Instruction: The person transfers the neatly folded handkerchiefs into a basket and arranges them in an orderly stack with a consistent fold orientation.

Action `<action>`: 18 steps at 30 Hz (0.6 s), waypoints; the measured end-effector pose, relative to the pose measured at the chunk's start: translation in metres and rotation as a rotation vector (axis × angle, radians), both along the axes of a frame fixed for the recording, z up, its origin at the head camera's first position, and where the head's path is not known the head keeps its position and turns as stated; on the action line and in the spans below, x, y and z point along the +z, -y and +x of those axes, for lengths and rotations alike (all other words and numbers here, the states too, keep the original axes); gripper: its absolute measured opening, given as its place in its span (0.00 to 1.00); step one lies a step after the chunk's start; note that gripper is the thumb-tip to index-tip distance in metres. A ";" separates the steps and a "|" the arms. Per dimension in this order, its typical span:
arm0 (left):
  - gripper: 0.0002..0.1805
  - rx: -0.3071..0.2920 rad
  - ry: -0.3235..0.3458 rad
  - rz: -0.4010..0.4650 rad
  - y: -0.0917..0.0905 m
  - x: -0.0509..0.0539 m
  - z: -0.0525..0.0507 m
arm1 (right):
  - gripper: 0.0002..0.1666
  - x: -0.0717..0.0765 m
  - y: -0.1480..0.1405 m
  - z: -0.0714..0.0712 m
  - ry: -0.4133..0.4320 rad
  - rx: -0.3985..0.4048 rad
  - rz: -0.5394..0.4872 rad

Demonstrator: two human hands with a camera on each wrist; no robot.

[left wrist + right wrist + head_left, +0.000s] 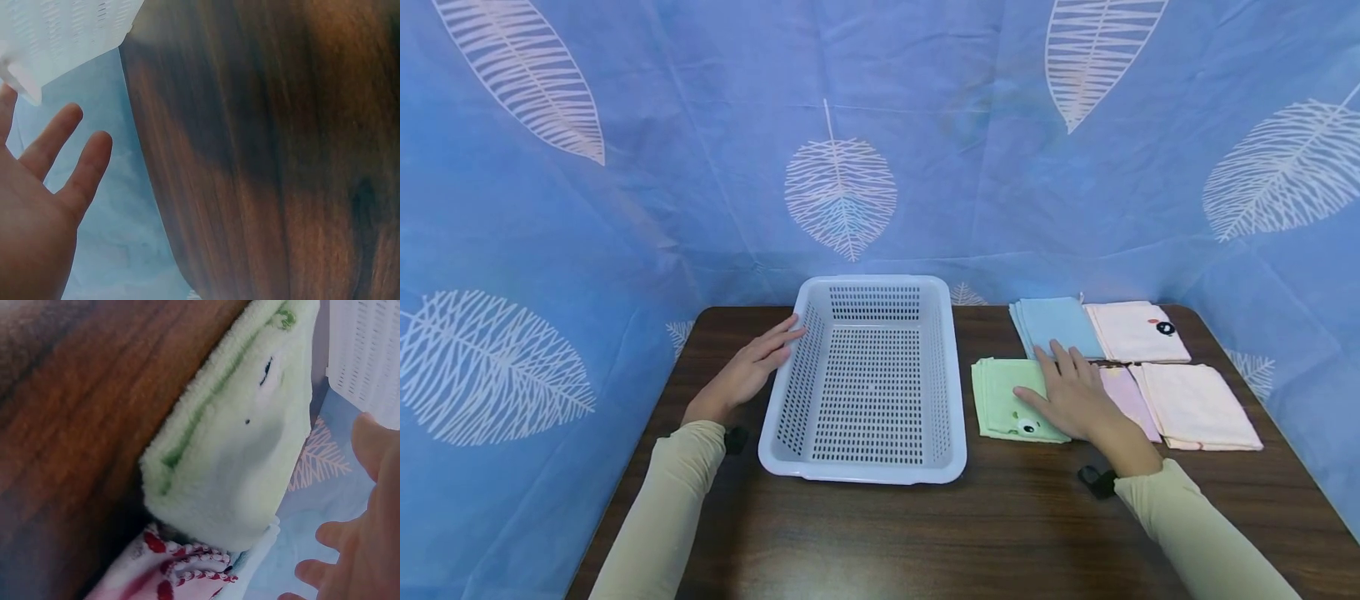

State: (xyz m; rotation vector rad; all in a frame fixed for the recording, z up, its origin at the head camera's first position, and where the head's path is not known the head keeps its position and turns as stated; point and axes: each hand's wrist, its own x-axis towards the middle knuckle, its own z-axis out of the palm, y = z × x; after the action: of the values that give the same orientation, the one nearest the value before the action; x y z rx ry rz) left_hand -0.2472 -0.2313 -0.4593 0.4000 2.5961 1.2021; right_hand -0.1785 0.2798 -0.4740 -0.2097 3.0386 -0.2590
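A dark table (880, 542) carries everything. The white basket (861, 472) stands left of centre, mouth up, presumably keeping its inside reachable. To its right lie folded towels (1202, 408), grouped flat, probably for tidiness. The left hand (741, 375), fingers spread, meets the basket's left rim, perhaps steadying it; the right hand (1067, 404), wide and holding nothing, is over the green towel (1000, 392).

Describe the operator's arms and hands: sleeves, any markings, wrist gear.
Left sleeve and right sleeve: plain, pale yellow-green, ending at the wrists, no markings visible. Left hand and right hand: bare, no gloves or rings visible. Left wrist camera and right wrist camera: small, black, no cables visible.
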 end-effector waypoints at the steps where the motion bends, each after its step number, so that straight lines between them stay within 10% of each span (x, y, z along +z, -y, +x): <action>1: 0.26 0.001 0.006 0.011 0.000 0.000 0.000 | 0.53 -0.001 0.000 0.001 -0.002 -0.003 0.000; 18: 0.25 0.014 0.033 0.043 -0.003 -0.003 0.001 | 0.51 -0.008 -0.006 0.011 0.087 -0.037 -0.010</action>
State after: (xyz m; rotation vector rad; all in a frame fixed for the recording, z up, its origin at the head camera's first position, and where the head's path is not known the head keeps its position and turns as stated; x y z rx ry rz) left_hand -0.2459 -0.2287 -0.4619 0.3674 2.5535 1.2601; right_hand -0.1677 0.2856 -0.4821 -0.1386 2.9579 -0.2789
